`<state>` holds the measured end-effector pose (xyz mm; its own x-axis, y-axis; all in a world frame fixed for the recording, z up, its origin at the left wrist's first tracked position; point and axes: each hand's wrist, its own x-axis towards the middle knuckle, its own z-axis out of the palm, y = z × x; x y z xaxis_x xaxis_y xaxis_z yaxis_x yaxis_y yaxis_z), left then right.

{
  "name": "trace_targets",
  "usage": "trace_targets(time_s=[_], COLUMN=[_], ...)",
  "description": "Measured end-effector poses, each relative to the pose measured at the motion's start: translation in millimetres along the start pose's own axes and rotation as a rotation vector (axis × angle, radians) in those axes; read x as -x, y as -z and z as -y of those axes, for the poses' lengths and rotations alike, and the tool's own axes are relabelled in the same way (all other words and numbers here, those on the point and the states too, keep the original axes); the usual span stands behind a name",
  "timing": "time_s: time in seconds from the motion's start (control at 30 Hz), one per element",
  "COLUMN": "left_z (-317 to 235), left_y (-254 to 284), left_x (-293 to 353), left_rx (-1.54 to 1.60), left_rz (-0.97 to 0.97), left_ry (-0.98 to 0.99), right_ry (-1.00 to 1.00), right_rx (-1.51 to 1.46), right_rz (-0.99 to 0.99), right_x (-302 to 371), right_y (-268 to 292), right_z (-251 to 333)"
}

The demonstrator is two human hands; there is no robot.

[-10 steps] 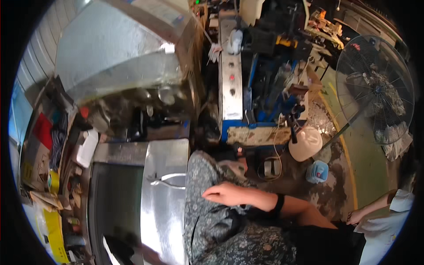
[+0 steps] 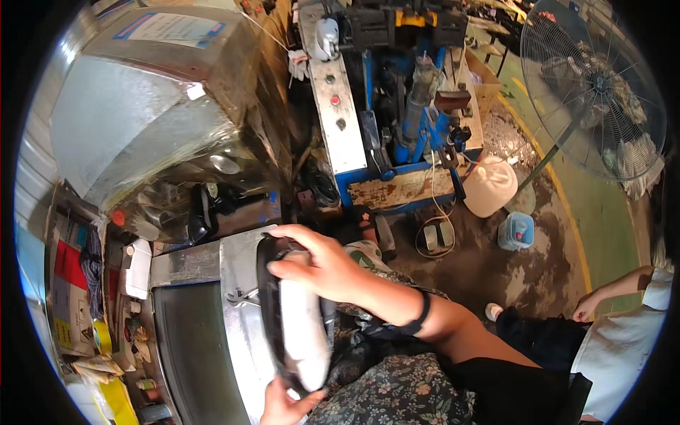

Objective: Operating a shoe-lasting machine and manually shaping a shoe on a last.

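A black shoe with a whitish middle (image 2: 301,326) is held lengthwise between my two hands, smeared a little by motion. My right hand (image 2: 312,263) is closed on its far end, thumb over the rim. At the near end my left hand (image 2: 282,405) grips the edge, partly cut off by the lower frame border. Beneath and left of the shoe lies a shiny metal plate (image 2: 239,336). Lasting pliers or similar metal pliers (image 2: 242,299) rest on that plate, their handles partly hidden by the shoe. Patterned dark floral cloth (image 2: 393,386) covers my lap.
A metal-hooded machine (image 2: 134,106) stands at far left, with black shoes (image 2: 203,216) under it. Beyond are a blue machine (image 2: 397,185), a pale jug (image 2: 490,185), a blue tub (image 2: 516,231) and a large fan (image 2: 598,85). Another person's hand (image 2: 586,307) shows at right.
My left hand and the shoe have come up from the lower left. My right hand, earlier resting over the floral cloth, has moved forward and left onto the shoe. The view has shifted.
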<state>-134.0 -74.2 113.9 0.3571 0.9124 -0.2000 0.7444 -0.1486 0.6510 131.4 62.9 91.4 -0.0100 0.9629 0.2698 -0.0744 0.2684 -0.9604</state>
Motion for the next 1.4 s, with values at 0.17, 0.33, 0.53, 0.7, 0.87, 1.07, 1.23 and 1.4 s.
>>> trace_targets(time_s=[0.17,0.33,0.53,0.7,0.87,1.07,1.23,1.4], left_z=[-24.2,-32.1,-23.9,-17.8,-22.5,-24.1,-11.4,11.2], left_y=[-16.9,-34.6,-31.8,-34.8,-23.9,-14.7,-37.2,-54.1], left_x=[-109.3,-175.8,-206.6,-201.6,-211.6,-221.2,-170.7,-167.4], left_rx=[0.500,0.719,0.802,0.599,0.496,0.973,0.778,1.043], left_rz=[0.008,-0.028,0.061,0.049,0.031,0.037,-0.123,-0.094], left_ry=[-0.232,-0.122,0.010,-0.044,-0.125,0.131,0.064,0.078], right_ry=[0.035,0.029,-0.038,0.053,-0.165,-0.361,-0.970,-0.480], right_rx=[0.201,0.195,0.274,0.313,0.012,0.062,-0.565,0.342], right_rz=[0.195,0.235,0.305,0.232,0.067,0.148,-0.120,0.174], right_x=[22.3,-8.1,-17.5,-12.4,32.1,40.6,48.4,66.9], right_y=[25.0,26.1,28.3,31.2,26.7,45.3,31.1,-12.0], right_z=[-7.0,-56.1,-61.5,-71.1,-64.4,-66.2,-97.9,-85.0])
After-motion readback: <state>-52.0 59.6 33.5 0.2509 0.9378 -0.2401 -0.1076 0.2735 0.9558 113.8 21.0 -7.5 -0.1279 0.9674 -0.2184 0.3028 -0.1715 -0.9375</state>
